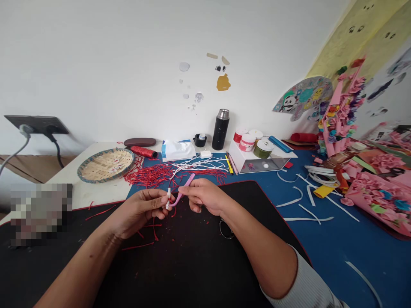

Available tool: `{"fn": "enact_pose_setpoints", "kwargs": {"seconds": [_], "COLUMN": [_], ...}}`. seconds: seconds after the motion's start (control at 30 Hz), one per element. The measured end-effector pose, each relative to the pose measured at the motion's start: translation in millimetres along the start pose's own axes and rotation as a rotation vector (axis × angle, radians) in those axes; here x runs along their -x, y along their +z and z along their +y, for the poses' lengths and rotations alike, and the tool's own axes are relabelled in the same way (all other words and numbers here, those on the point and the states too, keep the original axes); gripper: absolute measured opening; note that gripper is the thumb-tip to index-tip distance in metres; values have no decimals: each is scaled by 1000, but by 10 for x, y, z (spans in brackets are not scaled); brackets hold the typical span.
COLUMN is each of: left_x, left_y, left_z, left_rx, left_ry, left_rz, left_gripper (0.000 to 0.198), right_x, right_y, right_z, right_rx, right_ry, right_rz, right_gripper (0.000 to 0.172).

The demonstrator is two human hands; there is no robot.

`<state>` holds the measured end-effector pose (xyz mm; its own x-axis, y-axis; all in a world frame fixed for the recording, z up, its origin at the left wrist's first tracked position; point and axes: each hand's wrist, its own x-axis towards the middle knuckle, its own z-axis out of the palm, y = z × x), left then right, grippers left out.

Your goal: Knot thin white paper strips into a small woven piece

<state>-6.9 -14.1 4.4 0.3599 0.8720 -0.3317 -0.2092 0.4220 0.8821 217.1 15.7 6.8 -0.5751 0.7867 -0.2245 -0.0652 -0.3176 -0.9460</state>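
Observation:
Just above the black mat point(199, 256), my left hand point(146, 209) pinches a small white piece point(168, 196) between thumb and fingertips. A bit of red thread shows at that piece. My right hand point(204, 196) is closed on a slender, curved pink-purple strip point(185, 186). The strip's lower end reaches the fingers of my left hand and seems to touch the white piece; its exact kind is unclear. Cut red threads point(154, 231) lie on the mat below my left hand. Under my right wrist is a dark ring-shaped object point(226, 229), partly covered by the arm.
Behind my hands lie a heap of red threads point(149, 175), white cords point(195, 166) and a yellow marker point(229, 164). A woven basket point(105, 166) sits left. A black thermos point(221, 130) and ribbon rolls point(263, 149) stand near the wall. Paper flowers point(382, 196) crowd the right.

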Motion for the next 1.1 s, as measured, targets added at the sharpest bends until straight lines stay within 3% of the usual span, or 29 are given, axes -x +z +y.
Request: {"fn": "enact_pose_setpoints", "kwargs": {"seconds": [1.1], "left_x": [-8], "left_y": [35], "left_z": [-17], "left_rx": [-30], "left_ry": [32], "left_rz": [-1], "left_gripper": [30], "right_x": [-40], "right_y": [47], "right_z": [77], "right_rx": [-73], "right_ry": [74], "right_rz": [-40], "right_gripper": [53]}}
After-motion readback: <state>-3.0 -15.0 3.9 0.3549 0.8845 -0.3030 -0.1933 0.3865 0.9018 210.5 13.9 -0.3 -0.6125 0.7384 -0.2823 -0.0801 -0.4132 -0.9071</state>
